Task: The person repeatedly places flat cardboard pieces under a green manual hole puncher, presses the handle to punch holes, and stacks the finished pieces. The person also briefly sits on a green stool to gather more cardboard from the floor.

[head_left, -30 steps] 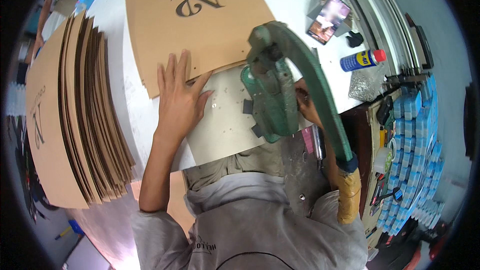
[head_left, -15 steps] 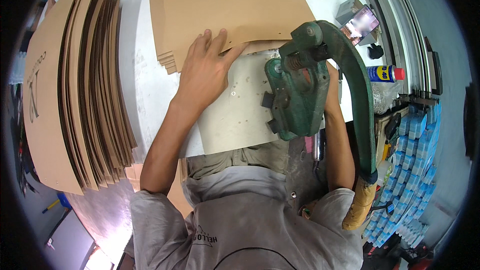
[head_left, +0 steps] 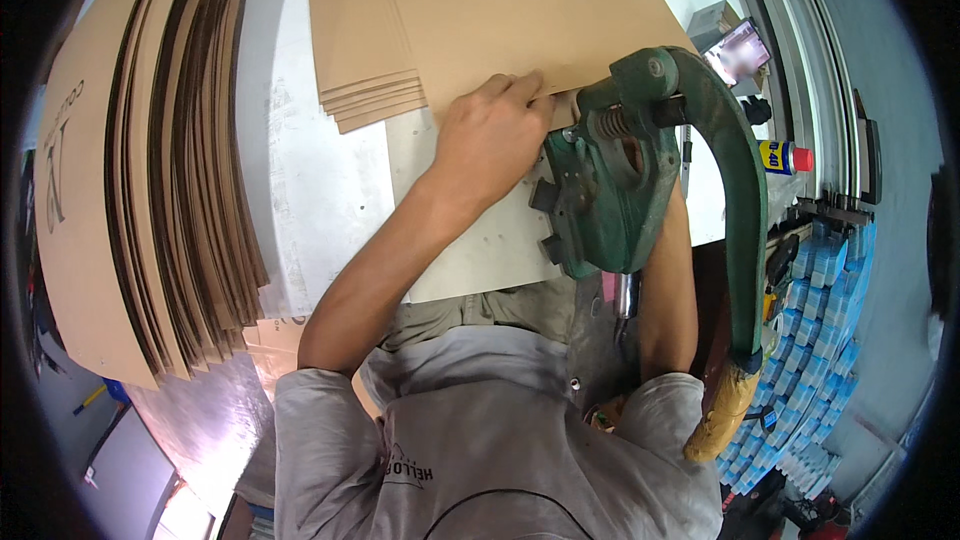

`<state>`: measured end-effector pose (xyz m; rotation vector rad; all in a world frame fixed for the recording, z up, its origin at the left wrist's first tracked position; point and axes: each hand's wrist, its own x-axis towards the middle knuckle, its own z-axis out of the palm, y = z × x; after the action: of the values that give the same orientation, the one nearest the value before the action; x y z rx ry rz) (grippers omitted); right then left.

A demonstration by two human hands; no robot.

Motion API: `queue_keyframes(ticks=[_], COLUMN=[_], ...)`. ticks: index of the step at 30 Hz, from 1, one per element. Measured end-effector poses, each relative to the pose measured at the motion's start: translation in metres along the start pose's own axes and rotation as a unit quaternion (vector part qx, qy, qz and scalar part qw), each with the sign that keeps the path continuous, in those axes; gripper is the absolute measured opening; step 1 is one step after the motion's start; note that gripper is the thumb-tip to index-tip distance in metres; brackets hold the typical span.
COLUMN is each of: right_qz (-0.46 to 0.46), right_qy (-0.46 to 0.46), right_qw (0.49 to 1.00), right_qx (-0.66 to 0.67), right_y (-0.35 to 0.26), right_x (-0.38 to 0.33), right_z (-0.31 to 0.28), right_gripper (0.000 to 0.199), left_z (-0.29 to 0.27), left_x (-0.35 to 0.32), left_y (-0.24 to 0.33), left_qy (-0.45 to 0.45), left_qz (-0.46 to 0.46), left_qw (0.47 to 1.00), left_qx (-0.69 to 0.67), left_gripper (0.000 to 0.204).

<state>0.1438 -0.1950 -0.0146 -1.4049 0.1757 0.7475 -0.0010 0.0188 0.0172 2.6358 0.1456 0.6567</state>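
My left hand [head_left: 495, 130] grips the near edge of a brown kraft paper sheet [head_left: 480, 30] with a large dark printed mark, its fingers bent over the top. That edge reaches the head of a green hand press [head_left: 610, 200], close beside the fingers. Under the sheet, to the left, a fanned stack of similar brown sheets [head_left: 370, 100] shows. My right forearm [head_left: 668, 290] runs up behind the press, which hides the fingers of my right hand. The press's long curved lever [head_left: 742, 230] comes down on the right to a tan wrapped grip [head_left: 725, 405].
A tall pile of brown panels [head_left: 190, 170] stands at the left. A pale sheet [head_left: 470, 255] covers the table before me. A lit phone [head_left: 738, 52], a blue can with a red cap [head_left: 785, 157] and stacked blue packs [head_left: 810, 330] are at the right.
My left hand has moved right with the top brown sheet, bringing its edge to the press head. More of the stack below shows. The lever appears unmoved relative to the press.
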Motion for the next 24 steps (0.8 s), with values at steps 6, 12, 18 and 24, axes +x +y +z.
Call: queue_keyframes(ticks=[6, 12, 18, 24], right_qz=[-0.07, -0.208, -0.563, -0.615], right_qy=[-0.162, -0.016, 0.023, -0.244], right_qw=[0.984, 0.908, 0.564, 0.366], right_qx=[-0.003, -0.363, -0.603, -0.655], right_y=[-0.011, -0.025, -0.159, -0.089], right_x=[-0.008, -0.016, -0.199, -0.176], right_z=[-0.009, -0.044, -0.044, 0.016], right_gripper=[0.026, 0.03, 0.052, 0.077], left_z=[0.009, 0.023, 0.023, 0.018], left_x=[-0.01, -0.009, -0.01, -0.007], left_y=[0.011, 0.023, 0.019, 0.018], left_qy=[0.006, 0.006, 0.011, -0.001], left_qz=[-0.03, -0.046, -0.053, -0.03], left_qw=[0.994, 0.991, 0.993, 0.998], left_qx=[-0.102, -0.122, -0.109, -0.061], left_gripper=[0.028, 0.025, 0.026, 0.031])
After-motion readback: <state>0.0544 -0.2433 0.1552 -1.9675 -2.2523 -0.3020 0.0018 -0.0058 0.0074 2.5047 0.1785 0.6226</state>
